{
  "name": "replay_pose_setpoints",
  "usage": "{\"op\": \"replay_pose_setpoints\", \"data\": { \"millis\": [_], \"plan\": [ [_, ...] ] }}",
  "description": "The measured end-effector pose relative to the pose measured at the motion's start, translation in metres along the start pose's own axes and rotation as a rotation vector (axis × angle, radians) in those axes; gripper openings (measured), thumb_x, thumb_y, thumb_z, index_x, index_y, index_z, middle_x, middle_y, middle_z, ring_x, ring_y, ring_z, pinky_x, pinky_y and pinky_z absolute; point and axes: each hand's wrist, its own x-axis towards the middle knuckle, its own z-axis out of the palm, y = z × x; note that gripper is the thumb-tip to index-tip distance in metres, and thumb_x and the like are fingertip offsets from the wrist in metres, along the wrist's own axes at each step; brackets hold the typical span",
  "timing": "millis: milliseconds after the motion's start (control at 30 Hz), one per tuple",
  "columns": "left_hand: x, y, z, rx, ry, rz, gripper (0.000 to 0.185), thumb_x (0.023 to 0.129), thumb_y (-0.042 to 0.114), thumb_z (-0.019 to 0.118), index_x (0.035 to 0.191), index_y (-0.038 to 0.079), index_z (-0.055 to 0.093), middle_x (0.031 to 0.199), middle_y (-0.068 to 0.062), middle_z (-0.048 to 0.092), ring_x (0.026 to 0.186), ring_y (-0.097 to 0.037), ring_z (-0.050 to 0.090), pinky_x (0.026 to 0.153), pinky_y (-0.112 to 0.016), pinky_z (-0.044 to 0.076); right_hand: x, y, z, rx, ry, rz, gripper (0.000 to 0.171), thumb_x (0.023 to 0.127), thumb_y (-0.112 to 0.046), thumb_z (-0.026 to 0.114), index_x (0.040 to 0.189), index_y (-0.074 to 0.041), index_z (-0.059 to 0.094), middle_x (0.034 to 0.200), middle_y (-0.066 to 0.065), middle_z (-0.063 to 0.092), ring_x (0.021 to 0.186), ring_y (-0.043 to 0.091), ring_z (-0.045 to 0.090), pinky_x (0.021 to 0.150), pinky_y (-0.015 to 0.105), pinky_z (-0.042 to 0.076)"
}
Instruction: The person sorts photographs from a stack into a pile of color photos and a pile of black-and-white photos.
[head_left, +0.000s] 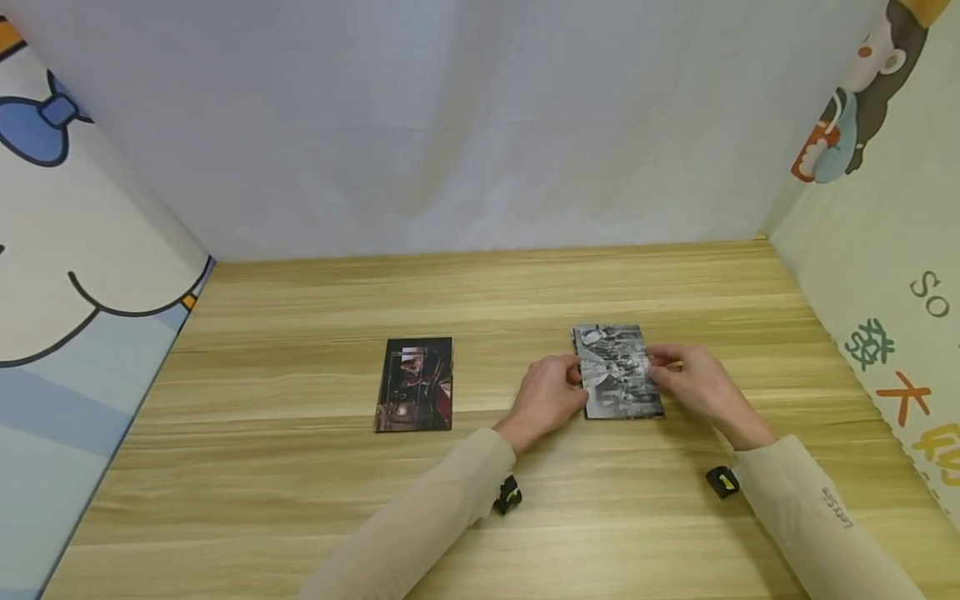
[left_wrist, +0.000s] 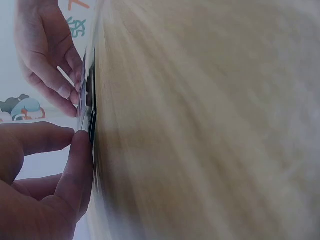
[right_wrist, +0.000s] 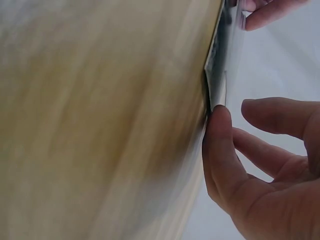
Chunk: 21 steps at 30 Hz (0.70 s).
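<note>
Fingers of the left hand [head_left: 546,398] and right hand [head_left: 693,382] curl onto opposite long edges of the black-and-white card stack [head_left: 618,372] on the wooden table [head_left: 300,500], likely squaring it; dark card [head_left: 415,384] lies well apart. Left wrist: thumb tip [left_wrist: 80,150] pinches the stack's edge [left_wrist: 89,107] against the table. Right wrist: thumb [right_wrist: 217,135] presses the opposite edge, other fingers [right_wrist: 280,117] loosely spread.

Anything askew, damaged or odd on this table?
Nothing stands out. The dark card lies flat and square on the wooden table; the left hand and right hand hold the black-and-white card by its side edges.
</note>
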Motion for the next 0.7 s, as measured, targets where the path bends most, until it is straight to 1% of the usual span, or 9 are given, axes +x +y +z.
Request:
{"op": "replay_pose_setpoints", "data": {
  "millis": [67,133,233,333,500,600,633,667,700],
  "plan": [
    [0.0002,-0.0002,-0.0001,0.015,-0.002,0.005,0.045,0.081,0.0,0.073,0.126,-0.002,0.07,0.091,0.0,0.07,0.083,-0.012,0.061,0.079,-0.025,0.053,0.0,-0.0002,-0.0001,-0.004,-0.007,-0.001,0.047,0.101,-0.011,0.06,0.141,0.013,0.053,0.127,0.031,0.065,0.119,0.05,0.061,0.095,0.056,0.053],
    [0.0008,-0.0006,-0.0002,0.021,-0.005,0.011,0.03,0.081,0.001,0.072,0.111,0.0,0.074,0.084,0.002,0.065,0.076,-0.011,0.057,0.071,-0.024,0.049,0.0,-0.0007,-0.0002,-0.005,-0.013,-0.001,0.048,0.101,-0.011,0.06,0.141,0.013,0.053,0.128,0.031,0.064,0.119,0.05,0.061,0.096,0.057,0.053],
    [0.002,-0.0009,-0.0007,0.034,-0.013,0.016,0.009,0.081,0.002,0.072,0.087,0.007,0.067,0.075,0.004,0.056,0.067,-0.011,0.049,0.061,-0.023,0.04,0.0005,-0.0009,-0.0003,-0.011,-0.022,-0.004,0.048,0.101,-0.011,0.061,0.141,0.013,0.053,0.127,0.031,0.065,0.118,0.049,0.061,0.095,0.058,0.052],
    [0.0031,-0.0012,-0.001,0.042,-0.027,0.013,0.017,0.083,0.003,0.072,0.078,0.012,0.058,0.07,0.005,0.051,0.063,-0.011,0.045,0.059,-0.022,0.037,0.0017,-0.0008,-0.0002,-0.023,-0.03,-0.011,0.048,0.101,-0.011,0.061,0.141,0.014,0.054,0.126,0.031,0.065,0.116,0.048,0.062,0.094,0.057,0.052],
    [0.0045,-0.0014,-0.0017,0.062,-0.047,0.004,0.022,0.087,0.008,0.073,0.075,0.014,0.056,0.069,0.005,0.05,0.061,-0.011,0.044,0.065,-0.023,0.039,0.0034,-0.001,0.0,-0.038,-0.039,-0.018,0.048,0.101,-0.011,0.06,0.141,0.014,0.054,0.125,0.032,0.065,0.116,0.047,0.061,0.095,0.057,0.052],
    [0.0043,-0.0014,-0.0026,0.057,-0.058,0.0,0.017,0.089,0.011,0.073,0.078,0.01,0.06,0.071,0.002,0.053,0.062,-0.012,0.045,0.066,-0.024,0.04,0.0027,-0.0014,-0.0006,-0.042,-0.038,-0.011,0.049,0.102,-0.013,0.06,0.142,0.013,0.053,0.128,0.032,0.064,0.118,0.048,0.06,0.097,0.06,0.051],
    [0.0034,-0.0008,-0.0036,0.049,-0.061,-0.002,0.01,0.09,0.012,0.073,0.085,0.007,0.066,0.075,0.002,0.056,0.065,-0.012,0.047,0.066,-0.024,0.041,0.002,-0.0015,-0.0009,-0.039,-0.034,-0.004,0.05,0.102,-0.014,0.059,0.143,0.013,0.052,0.13,0.032,0.063,0.119,0.049,0.06,0.098,0.06,0.05],
    [0.0019,-0.0002,-0.0051,0.038,-0.062,-0.003,0.012,0.09,0.014,0.073,0.095,0.004,0.07,0.079,0.001,0.06,0.068,-0.012,0.05,0.067,-0.024,0.044,0.001,-0.0017,-0.0014,-0.034,-0.031,0.003,0.051,0.103,-0.016,0.058,0.144,0.013,0.051,0.131,0.032,0.062,0.121,0.05,0.059,0.098,0.06,0.05],
    [-0.0002,0.0005,-0.0069,0.018,-0.063,-0.005,0.021,0.091,0.015,0.073,0.107,0.001,0.072,0.085,-0.001,0.063,0.072,-0.012,0.054,0.069,-0.024,0.046,-0.0002,-0.0019,-0.002,-0.035,-0.022,0.008,0.051,0.104,-0.018,0.057,0.144,0.013,0.05,0.132,0.032,0.062,0.122,0.05,0.059,0.099,0.061,0.05]
  ]
}}
